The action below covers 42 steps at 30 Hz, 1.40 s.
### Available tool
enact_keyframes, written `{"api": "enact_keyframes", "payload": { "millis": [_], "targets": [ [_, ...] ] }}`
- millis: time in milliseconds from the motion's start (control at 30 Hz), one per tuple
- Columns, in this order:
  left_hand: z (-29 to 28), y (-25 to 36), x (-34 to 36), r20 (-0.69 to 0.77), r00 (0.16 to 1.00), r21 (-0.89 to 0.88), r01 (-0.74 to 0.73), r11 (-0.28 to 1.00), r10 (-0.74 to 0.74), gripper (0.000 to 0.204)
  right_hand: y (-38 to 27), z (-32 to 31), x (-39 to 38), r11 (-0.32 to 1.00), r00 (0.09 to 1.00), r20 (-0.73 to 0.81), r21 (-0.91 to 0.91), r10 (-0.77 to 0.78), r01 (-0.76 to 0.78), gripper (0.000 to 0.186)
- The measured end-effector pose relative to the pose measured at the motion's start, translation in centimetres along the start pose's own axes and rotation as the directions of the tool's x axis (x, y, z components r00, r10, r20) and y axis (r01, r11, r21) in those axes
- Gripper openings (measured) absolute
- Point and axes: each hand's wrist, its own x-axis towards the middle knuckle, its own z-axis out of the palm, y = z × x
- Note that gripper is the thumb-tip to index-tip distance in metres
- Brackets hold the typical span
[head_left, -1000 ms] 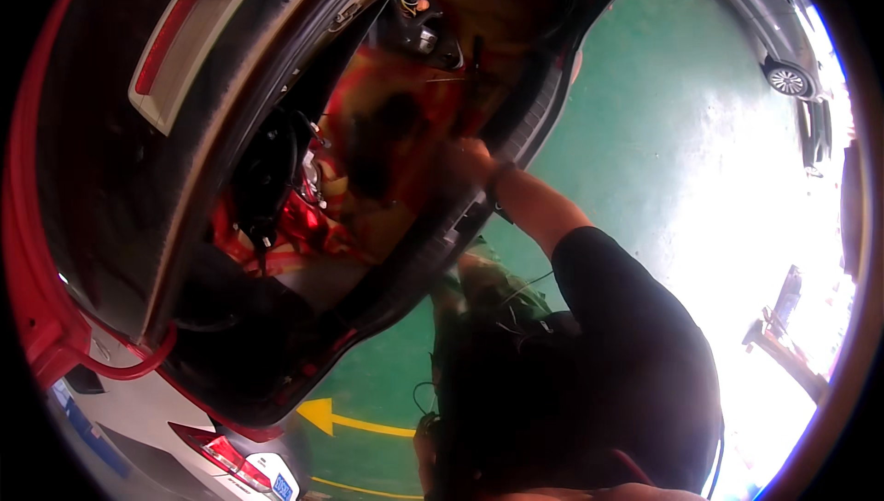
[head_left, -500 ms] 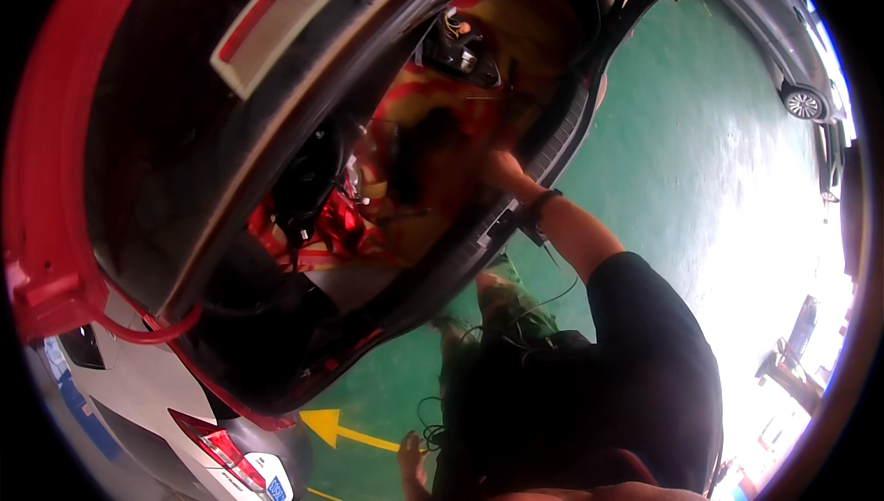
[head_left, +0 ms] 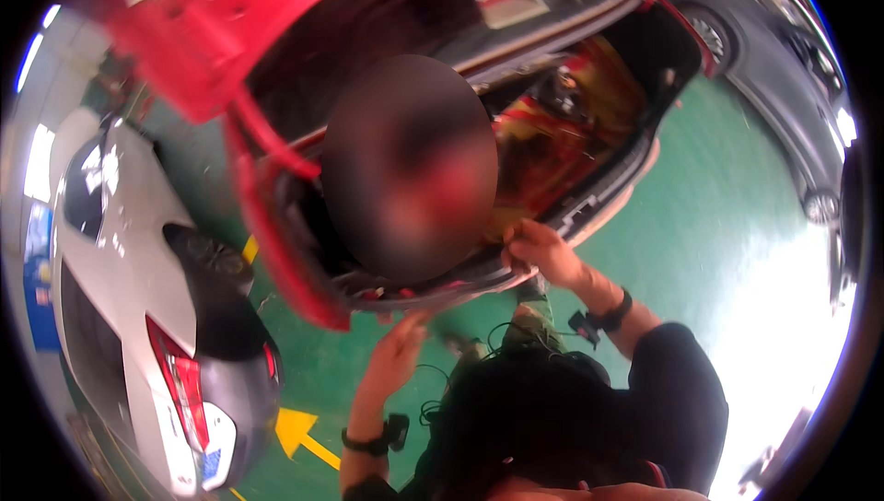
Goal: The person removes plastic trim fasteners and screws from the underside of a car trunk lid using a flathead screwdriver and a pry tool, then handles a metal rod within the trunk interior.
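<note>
In front of me is the open trunk (head_left: 516,215) of a red car, lined with yellow and red patterned material. My right hand (head_left: 543,252) is over the trunk's near sill (head_left: 594,211), its fingers curled together; whatever they hold, if anything, I cannot make out. Lower left, my left hand (head_left: 396,352) hovers just outside the trunk's near edge, its fingers loosely stretched and somewhat blurred, with nothing visible in them. A dark lamp unit (head_left: 564,94) lies at the trunk's far right. A blurred oval hides the left-middle part of the trunk.
The raised red trunk lid (head_left: 230,50) spans the far side, with a hinge arm (head_left: 276,137) at the left. A white car (head_left: 120,252) stands at left, a grey car (head_left: 769,105) at right. Green floor (head_left: 700,188) bears a yellow arrow (head_left: 299,429).
My view has swung left and drawn back. My right hand has come out of the trunk to its sill. My left hand has risen toward the trunk's near edge.
</note>
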Motion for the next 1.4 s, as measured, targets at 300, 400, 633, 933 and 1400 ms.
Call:
{"api": "enact_keyframes", "payload": {
  "millis": [300,400,633,933,1400],
  "targets": [
    [-6.4,8.8,-3.3,-0.153,0.915,-0.053,-0.384,0.922,0.372,0.037,-1.4,23.5,-2.4,0.965,0.9,0.355,0.023,-0.253,0.262,0.016],
    [-9.4,9.5,-3.0,-0.18,0.897,0.083,-0.396,0.914,0.405,0.034,-1.9,24.7,-1.4,0.907,0.885,0.376,-0.206,-0.273,0.368,0.023],
    [-21.7,19.1,-1.8,-0.351,0.834,0.602,-0.148,0.784,0.427,0.023,-2.6,24.1,2.9,0.947,0.959,0.237,-0.24,-0.157,0.214,0.023],
    [-36.9,24.4,8.5,-0.162,0.573,0.961,-0.094,0.26,0.803,0.017,-4.2,23.9,7.4,0.974,0.98,0.075,-0.125,-0.182,0.19,0.017],
    [-42.7,31.2,16.8,-0.098,0.704,0.994,0.032,0.106,0.704,0.028,-3.1,24.1,8.4,0.951,0.891,-0.334,-0.133,-0.307,0.278,0.013]
  ]
}}
